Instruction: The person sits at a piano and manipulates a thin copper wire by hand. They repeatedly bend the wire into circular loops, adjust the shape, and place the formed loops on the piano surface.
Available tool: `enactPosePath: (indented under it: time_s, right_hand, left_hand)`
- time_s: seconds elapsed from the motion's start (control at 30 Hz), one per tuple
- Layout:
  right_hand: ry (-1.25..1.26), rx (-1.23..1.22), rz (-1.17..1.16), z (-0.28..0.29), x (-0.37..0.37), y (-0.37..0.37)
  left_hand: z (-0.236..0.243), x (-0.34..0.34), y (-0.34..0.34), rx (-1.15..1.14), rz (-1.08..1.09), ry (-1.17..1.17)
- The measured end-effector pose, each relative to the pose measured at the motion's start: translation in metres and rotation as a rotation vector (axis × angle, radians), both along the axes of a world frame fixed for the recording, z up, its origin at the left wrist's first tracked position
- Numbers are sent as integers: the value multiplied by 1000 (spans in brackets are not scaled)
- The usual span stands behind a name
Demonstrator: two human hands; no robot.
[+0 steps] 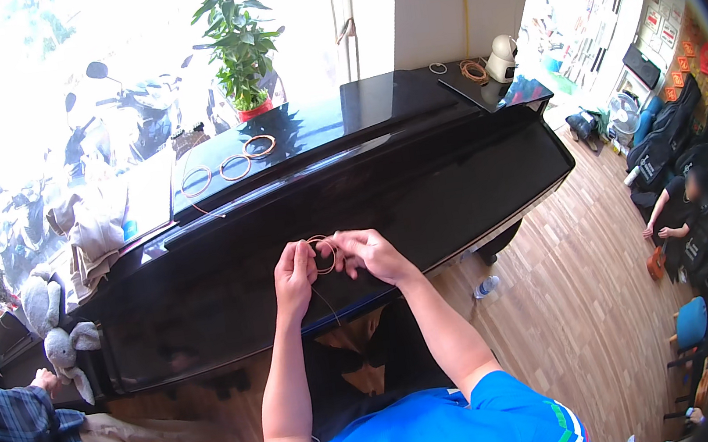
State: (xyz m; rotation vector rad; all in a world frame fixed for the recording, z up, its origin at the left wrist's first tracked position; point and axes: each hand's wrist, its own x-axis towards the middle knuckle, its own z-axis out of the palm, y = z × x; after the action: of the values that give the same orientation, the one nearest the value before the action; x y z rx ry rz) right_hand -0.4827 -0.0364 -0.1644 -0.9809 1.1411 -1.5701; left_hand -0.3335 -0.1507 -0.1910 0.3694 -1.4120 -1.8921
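Over the closed lid of a black upright piano [421, 191] I hold a thin copper-coloured coil of wire string [318, 238] between both hands. My left hand [293, 268] pinches the left side of the loop between thumb and fingers. At the loop's right side, my right hand [369, 256] has its thumb and fingertips closed on the wire; some of these fingers are slightly blurred. A loose end hangs below the coil toward the lid's front edge. Beyond my hands, coiled strings [235, 167] rest on the piano's upper ledge, one with its end trailing down.
A potted plant [240, 49] stands behind the piano. White camera [502, 59] and another coil [474, 72] sit at its far right. A plush rabbit [60, 344] lies at the left end, beside another person's hand [45, 380]. A bottle [487, 286] stands on the wooden floor.
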Motion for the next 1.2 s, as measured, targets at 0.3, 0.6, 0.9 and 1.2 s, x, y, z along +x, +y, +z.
enactPosePath:
  time_s: [0.3,0.6,0.9,1.2]
  right_hand:
    - [-215,-49,221,-14,-5,7]
    - [-303,-79,148,-21,-3,7]
    - [-312,-148,291,-31,-6,3]
    - [-242,-203,279,-21,4,6]
  left_hand:
    - [1,1,-2,59,-32,-17]
    - [-1,1,-1,44,-13,-13]
    - [-1,1,-1,9,-63,-41]
    - [-2,1,2,-31,-28,-36]
